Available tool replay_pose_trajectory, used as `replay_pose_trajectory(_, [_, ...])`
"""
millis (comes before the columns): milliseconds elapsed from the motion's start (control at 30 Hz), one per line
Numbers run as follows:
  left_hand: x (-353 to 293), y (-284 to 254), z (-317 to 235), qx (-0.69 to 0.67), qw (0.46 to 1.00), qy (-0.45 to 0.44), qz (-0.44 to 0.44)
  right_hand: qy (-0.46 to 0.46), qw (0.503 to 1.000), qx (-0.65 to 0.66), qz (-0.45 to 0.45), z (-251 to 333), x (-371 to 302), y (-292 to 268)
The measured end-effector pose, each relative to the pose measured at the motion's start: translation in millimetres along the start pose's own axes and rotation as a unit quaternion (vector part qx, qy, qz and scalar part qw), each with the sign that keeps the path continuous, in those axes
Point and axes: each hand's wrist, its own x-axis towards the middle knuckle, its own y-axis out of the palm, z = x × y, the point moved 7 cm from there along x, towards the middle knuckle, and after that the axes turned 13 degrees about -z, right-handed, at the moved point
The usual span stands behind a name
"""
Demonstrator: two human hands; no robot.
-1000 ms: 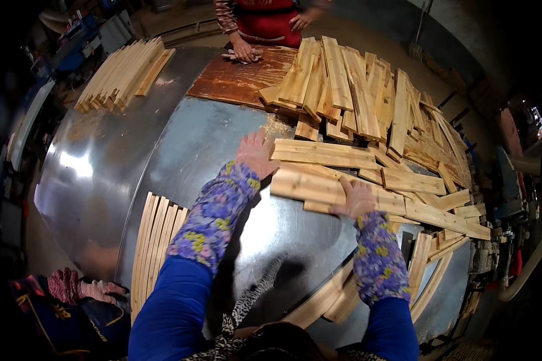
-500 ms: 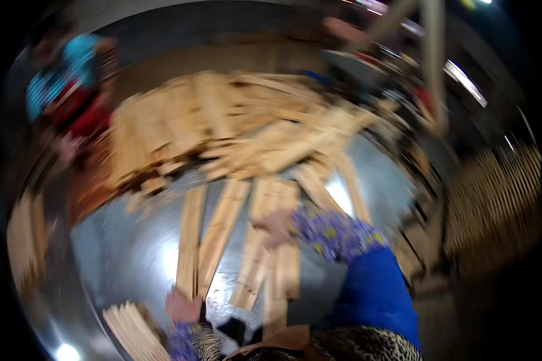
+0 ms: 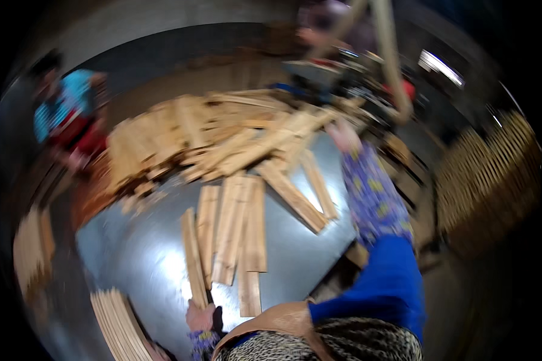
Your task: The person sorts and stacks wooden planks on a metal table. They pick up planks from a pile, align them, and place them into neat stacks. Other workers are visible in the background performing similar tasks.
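My left hand (image 3: 200, 316) is closed round the near end of a narrow wooden board (image 3: 193, 256), close to my body. Beside it several more boards (image 3: 232, 228) lie loosely fanned out on the shiny grey metal tabletop (image 3: 135, 246). At the far right of the table my outstretched right hand (image 3: 345, 137) is by the ends of boards in a crossed heap (image 3: 277, 144). Motion smears its fingers, so a hold on any board cannot be made out. Two single boards (image 3: 292, 195) slant between the heap and my right arm.
A big pile of boards (image 3: 156, 135) covers the table's far side. Neat stacks stand at the lower left (image 3: 117, 328) and far left (image 3: 35, 249). A slatted wood stack (image 3: 488, 180) is at right. A person in a blue top (image 3: 78, 90) is at the far left; a pale post (image 3: 390, 60) rises behind.
My right hand has left the middle boards and stretched forward and right to the heap's end. The left hand's board has come toward me, and the view has turned slightly.
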Motion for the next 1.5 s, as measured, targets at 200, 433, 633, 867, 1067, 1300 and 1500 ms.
replay_pose_trajectory(200, [-32.4,13.5,-18.6,-0.036,0.999,-0.008,-0.005,0.364,0.757,0.275,0.468,58.3,-401.8,228.6])
replay_pose_trajectory(433, [-56.6,38.0,-79.5,-0.001,0.998,-0.059,-0.037,0.353,0.761,0.353,0.414,225.7,-491.1,313.8])
replay_pose_trajectory(633, [-64.9,23.9,-54.9,0.002,0.988,0.097,-0.121,0.040,0.728,0.161,0.666,233.2,-441.7,320.5])
replay_pose_trajectory(867, [-31.3,-48.2,24.1,0.271,0.945,0.179,-0.048,-0.389,0.591,0.084,0.702,294.5,-470.6,296.2])
replay_pose_trajectory(1067, [-82.8,-98.4,131.4,0.146,0.953,-0.011,-0.264,-0.206,0.802,0.055,0.557,286.4,-369.4,379.5])
replay_pose_trajectory(1300, [-71.9,-133.7,233.0,0.244,0.897,-0.245,-0.275,-0.263,0.802,-0.179,0.506,199.1,-256.3,525.3])
replay_pose_trajectory(1500, [35.4,-39.2,80.0,0.140,0.908,0.082,-0.386,-0.322,0.754,-0.279,0.500,157.4,-251.9,611.1])
